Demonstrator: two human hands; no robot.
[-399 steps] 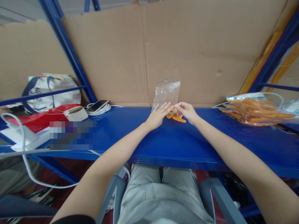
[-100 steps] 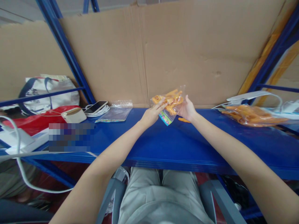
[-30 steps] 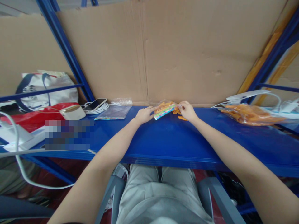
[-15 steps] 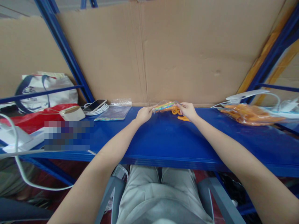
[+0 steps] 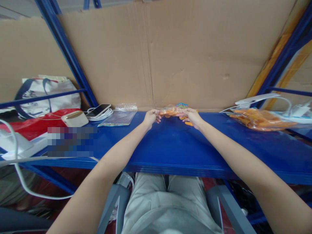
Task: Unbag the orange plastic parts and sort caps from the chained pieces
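Observation:
Both hands hold a clear plastic bag (image 5: 170, 110) with orange pieces inside, near the back of the blue shelf. My left hand (image 5: 151, 118) pinches the bag's left end. Closed on its right end is my right hand (image 5: 191, 116). A colourful printed label (image 5: 181, 105) sticks up behind the right fingers. Loose orange pieces (image 5: 188, 123) lie on the shelf just under the right hand, partly hidden by it. What exactly the orange pieces are is too small to make out.
A flat clear bag (image 5: 119, 117) lies left of my hands, beside a phone (image 5: 99, 110) on coiled white cable. Farther left are a red bag (image 5: 46, 122) and a cream-coloured box (image 5: 74, 119). Another bag of orange pieces (image 5: 262, 119) sits right. Cardboard (image 5: 190, 55) walls the back.
The bag has been turned: its printed strip faced me across the front, and now its label shows behind my right fingers. Both hands have shifted their grip slightly.

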